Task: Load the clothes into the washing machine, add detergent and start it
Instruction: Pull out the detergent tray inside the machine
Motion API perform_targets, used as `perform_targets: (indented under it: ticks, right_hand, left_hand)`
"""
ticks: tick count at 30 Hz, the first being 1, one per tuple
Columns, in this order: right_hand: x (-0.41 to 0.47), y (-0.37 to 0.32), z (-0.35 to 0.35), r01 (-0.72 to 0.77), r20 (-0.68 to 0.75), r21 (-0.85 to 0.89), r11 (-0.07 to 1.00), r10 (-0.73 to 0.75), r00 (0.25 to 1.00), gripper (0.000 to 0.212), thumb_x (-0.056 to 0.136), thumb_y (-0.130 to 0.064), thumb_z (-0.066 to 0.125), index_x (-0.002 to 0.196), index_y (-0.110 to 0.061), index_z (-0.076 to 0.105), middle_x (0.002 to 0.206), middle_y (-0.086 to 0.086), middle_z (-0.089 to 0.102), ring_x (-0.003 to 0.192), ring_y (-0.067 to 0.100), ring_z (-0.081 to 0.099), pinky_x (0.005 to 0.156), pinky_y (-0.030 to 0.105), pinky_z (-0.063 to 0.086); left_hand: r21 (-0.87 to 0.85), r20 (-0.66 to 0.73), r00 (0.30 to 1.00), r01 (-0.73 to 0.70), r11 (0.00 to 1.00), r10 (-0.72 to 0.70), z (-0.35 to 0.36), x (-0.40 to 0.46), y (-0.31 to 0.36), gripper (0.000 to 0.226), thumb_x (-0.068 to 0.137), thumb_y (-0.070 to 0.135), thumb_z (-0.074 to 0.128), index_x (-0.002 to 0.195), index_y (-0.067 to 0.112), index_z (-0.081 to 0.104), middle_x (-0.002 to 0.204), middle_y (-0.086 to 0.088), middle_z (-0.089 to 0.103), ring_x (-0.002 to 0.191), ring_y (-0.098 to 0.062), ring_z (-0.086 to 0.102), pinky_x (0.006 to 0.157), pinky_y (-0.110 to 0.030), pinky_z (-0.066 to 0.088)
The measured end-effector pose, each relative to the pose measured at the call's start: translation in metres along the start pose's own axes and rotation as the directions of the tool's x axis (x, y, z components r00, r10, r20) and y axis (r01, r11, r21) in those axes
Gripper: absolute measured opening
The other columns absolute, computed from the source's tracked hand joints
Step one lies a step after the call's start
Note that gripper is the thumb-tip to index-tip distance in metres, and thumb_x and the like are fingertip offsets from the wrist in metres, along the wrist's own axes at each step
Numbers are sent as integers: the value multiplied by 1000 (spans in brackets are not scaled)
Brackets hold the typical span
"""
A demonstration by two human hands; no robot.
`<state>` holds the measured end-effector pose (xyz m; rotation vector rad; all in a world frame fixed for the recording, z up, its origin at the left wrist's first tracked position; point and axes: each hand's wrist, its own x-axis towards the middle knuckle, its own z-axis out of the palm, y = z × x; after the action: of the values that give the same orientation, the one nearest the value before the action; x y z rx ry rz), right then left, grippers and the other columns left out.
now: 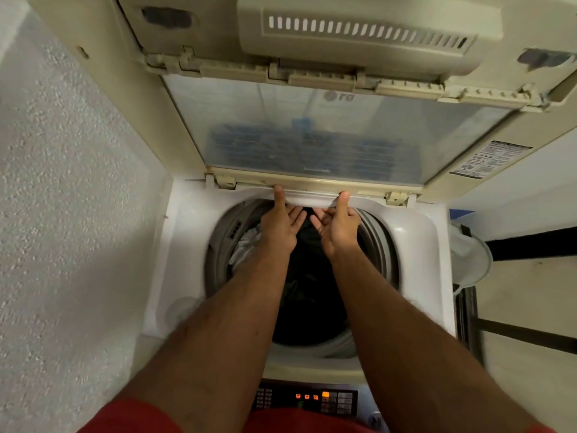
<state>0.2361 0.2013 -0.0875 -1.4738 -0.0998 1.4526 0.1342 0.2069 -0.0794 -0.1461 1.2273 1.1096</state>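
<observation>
Both hands at the raised lid's near edge, clothes already in the drum

The left hand [278,226] and right hand [338,225] reach over the washing machine [415,245], thumbs pressed up on the folded lid [312,142], fingers [296,215] spread and loose beneath, gripping nothing. Dark and white clothes [307,276] lie in the tub. Likely step: closing the lid; next calls for pulling it down, then the lit control panel [307,398] nearby.
</observation>
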Motion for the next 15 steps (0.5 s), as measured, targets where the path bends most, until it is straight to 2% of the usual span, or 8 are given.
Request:
perform_targets:
  ticks: [6, 10, 15]
  right_hand:
    - [4, 0, -1, 0, 9, -101, 995, 1, 1000, 62, 99, -52, 41, 140, -8, 30, 128, 13, 58, 97, 18, 66, 77, 33, 55]
    - [4, -1, -3, -2, 33, -146, 989, 7, 999, 58, 99, -54, 39, 135, -8, 36, 122, 11, 59, 101, 19, 65, 77, 33, 53]
    - [5, -2, -7, -7, 73, -137, 991, 18, 997, 50, 98, -54, 44, 119, -9, 48, 118, 9, 62, 103, 20, 67, 78, 33, 54]
  left_hand:
    - [58, 8, 1000, 10, 998, -10, 3, -1, 1, 59, 90, 56, 50, 127, 10, 55, 123, -9, 62, 100, -17, 63, 74, -28, 53]
    - [100, -8, 1000, 7, 995, -6, 3, -3, 1, 63, 89, 61, 49, 129, 12, 53, 122, -9, 62, 102, -18, 63, 71, -28, 53]
    - [159, 53, 998, 16, 987, -25, -8, -3, 9, 49, 91, 53, 51, 118, 13, 57, 114, -7, 65, 99, -17, 64, 79, -31, 52]
